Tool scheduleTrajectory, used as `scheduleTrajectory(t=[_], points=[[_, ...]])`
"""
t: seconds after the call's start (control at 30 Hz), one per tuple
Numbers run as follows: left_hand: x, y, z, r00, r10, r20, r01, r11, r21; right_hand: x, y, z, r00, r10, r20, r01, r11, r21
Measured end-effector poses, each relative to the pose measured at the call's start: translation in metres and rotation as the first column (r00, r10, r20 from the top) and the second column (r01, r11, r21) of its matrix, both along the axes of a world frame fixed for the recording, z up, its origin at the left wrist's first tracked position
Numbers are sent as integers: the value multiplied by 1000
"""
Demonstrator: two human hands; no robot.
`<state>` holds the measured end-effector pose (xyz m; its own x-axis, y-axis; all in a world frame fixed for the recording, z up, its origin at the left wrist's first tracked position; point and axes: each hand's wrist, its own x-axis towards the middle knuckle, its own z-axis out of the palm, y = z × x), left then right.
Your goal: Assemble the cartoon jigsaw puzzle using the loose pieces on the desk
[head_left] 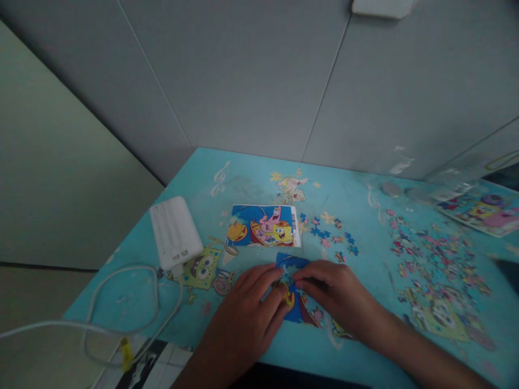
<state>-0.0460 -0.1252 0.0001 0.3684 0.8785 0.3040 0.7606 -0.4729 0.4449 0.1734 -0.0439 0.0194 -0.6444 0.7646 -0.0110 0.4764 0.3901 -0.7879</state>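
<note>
**Near the front of the turquoise table (pixel 357 216), two hands over a joined patch of puzzle (pixel 295 312)**

On the patch's upper part, the thumb and index finger of the right hand (pixel 334 281) came nearly together at the tips; whether a piece sat between them could not be told. The left hand (pixel 251 305) lay over the patch's left side, fingers bent and slightly spread, with whatever was beneath them hidden.

The patch lay flat under both hands, turquoise showing through a gap near its top. It looked thin and light, probably stiff card with a smooth face. Its joints would likely part or buckle if lifted by one edge, so a flat palm seemed the best hold; a single piece called for a fingertip pinch at its rim, clear of the slender tabs.

Just beyond lay a printed picture card (pixel 263 229), with a few loose pieces (pixel 324 234) to its right. Farther right spread a larger scatter of pieces (pixel 440 246). A white power bank (pixel 174 229), its cable (pixel 157 300) plugged in, rested on the left.
</note>
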Motion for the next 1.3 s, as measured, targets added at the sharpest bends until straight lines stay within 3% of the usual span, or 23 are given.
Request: scheduleTrajectory(t=[0.4, 0.8, 0.97, 1.3], points=[[3, 2, 1, 1000, 15, 10, -16, 998, 56, 7, -5, -14, 997, 41, -68, -35, 996, 82], [2, 11, -17, 998, 24, -62, -6, 960, 281, 16, -4, -20, 986, 146, -80, -104, 914, 393], [1, 10, -10, 997, 13, -75, 5, 972, 233, 20, -6, -20, 982, 155, -111, -104, 923, 371], [4, -1, 2, 998, 57, -7, -58, 998, -19, 16, -12, -17, 978, 118, -170, -43, 919, 392]])
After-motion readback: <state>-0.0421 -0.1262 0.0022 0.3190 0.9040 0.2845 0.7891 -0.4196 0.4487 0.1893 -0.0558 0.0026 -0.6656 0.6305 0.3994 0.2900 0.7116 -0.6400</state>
